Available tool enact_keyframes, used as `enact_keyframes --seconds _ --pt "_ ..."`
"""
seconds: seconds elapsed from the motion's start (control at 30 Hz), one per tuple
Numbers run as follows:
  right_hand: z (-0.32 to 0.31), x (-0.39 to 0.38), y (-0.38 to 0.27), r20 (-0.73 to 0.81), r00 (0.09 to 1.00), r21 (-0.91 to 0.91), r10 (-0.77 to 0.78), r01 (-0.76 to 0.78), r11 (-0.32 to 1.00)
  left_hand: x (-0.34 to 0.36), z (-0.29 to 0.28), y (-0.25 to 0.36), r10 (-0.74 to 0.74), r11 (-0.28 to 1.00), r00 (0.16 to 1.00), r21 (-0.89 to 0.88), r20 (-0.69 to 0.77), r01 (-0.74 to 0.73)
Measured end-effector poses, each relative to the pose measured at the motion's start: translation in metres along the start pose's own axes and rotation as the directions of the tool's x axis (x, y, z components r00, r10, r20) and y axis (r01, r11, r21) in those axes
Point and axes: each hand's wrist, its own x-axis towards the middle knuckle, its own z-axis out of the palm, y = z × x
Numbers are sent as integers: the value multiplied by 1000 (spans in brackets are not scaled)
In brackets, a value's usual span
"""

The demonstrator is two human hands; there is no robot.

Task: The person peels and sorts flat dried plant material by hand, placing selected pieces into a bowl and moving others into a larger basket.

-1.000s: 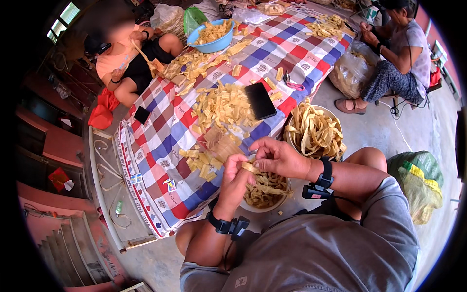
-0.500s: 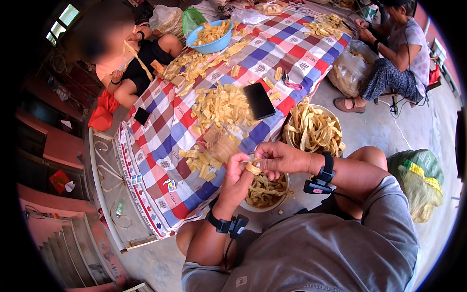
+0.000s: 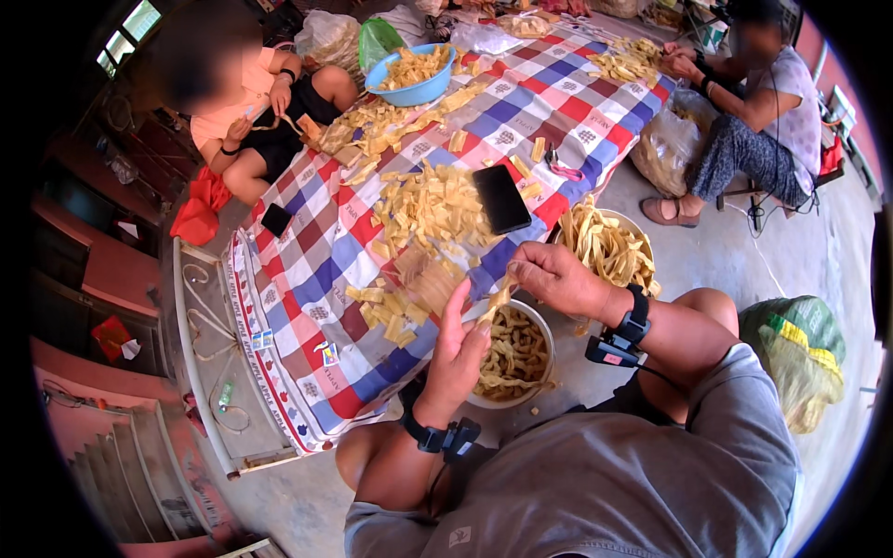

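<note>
Holding | strip (image 3: 499,303): pale yellow, narrow, ribbon-like | left grip (image 3: 454,358), right grip (image 3: 558,279): pinching it

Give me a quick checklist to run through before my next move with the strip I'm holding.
1. Strip secured: ok, it spans between the left hand and the right hand.
2. Strip free of tears: cannot tell, too small to judge.
3. Bowl close by: ok, it is near both hands, with other strips in it.
4. Phone clear of hands: ok, it lies on the cloth beyond them.
5. Phone well away from the pile: not ok, it lies right by the pile's edge.
</note>
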Motion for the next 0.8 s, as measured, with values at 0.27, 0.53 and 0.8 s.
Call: enact_keyframes --seconds 0.27,0.53,0.8 --pt "1 2 25 263 963 0 59 -61 998 12 1 -17 -137 990 990 47 31 135" --pt "17 1 11 237 960 -328 -152 226 917 22 -14 -44 2 979 1000 206 -7 0" --pt "16 -9 19 373 923 -135 96 -49 990 18 -16 -22 5 971 992 -238 -128 -36"
